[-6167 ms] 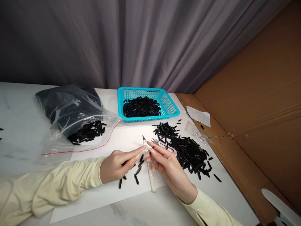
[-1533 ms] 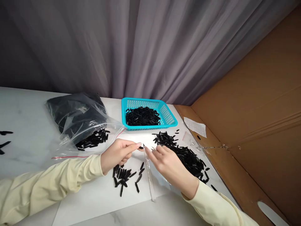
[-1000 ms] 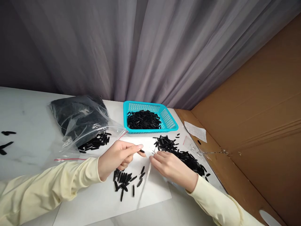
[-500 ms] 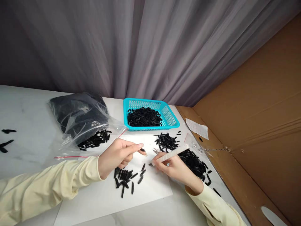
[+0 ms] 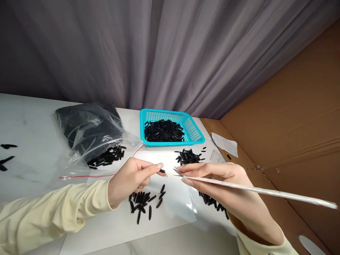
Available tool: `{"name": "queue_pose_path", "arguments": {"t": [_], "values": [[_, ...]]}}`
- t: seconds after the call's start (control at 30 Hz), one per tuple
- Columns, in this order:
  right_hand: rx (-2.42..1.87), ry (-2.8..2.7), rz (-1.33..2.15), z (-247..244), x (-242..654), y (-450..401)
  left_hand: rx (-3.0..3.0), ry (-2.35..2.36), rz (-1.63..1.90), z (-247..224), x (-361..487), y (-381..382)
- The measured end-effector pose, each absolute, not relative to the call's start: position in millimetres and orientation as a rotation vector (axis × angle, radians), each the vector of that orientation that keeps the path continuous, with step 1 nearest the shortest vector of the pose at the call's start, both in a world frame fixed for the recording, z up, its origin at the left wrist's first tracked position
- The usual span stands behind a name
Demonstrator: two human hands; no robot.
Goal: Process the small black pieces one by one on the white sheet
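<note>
My left hand (image 5: 132, 175) is closed in a pinch above the white sheet (image 5: 127, 233), with a small dark slender piece (image 5: 162, 171) at its fingertips. Facing it, my right hand (image 5: 220, 180) grips a long white-handled tool (image 5: 260, 191) with thin pointed metal tips, which sit just right of the left fingertips. Whether the tips belong to one tool or two I cannot tell. Below the left hand, several black slender pieces (image 5: 142, 202) lie on the sheet. A few more black pieces (image 5: 160, 198) are spaced apart to their right.
Behind the hands stands a turquoise basket (image 5: 172, 144) part-filled with black pieces. A clear zip bag (image 5: 87, 124) of dark contents lies at left, with loose black pieces by its mouth. Two dark heaps (image 5: 190, 156) (image 5: 212, 202) are at right, near a cardboard wall (image 5: 292, 124) and paper slip (image 5: 225, 143).
My right hand has turned over, swinging the white handle out to the right and bringing the metal tips slightly up, closer together. My left hand keeps its pinch almost unmoved.
</note>
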State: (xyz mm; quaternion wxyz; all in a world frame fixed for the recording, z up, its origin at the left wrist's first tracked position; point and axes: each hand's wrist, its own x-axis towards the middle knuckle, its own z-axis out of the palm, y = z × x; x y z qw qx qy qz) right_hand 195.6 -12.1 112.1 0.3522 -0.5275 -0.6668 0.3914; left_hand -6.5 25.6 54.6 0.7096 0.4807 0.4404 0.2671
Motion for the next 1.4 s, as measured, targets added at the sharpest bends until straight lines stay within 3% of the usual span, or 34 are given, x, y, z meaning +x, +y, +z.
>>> {"name": "queue_pose_path", "arguments": {"t": [0.4, 1.4], "values": [[-1.278, -1.549, 1.262, 89.4, 173.2, -4.0, 1.212, 1.065, 0.64, 55.7, -6.4, 23.2], [-1.29, -1.604, 1.204, 87.2, 169.8, -5.1, 1.19, 1.086, 0.638, 54.1, -6.5, 23.1]]}}
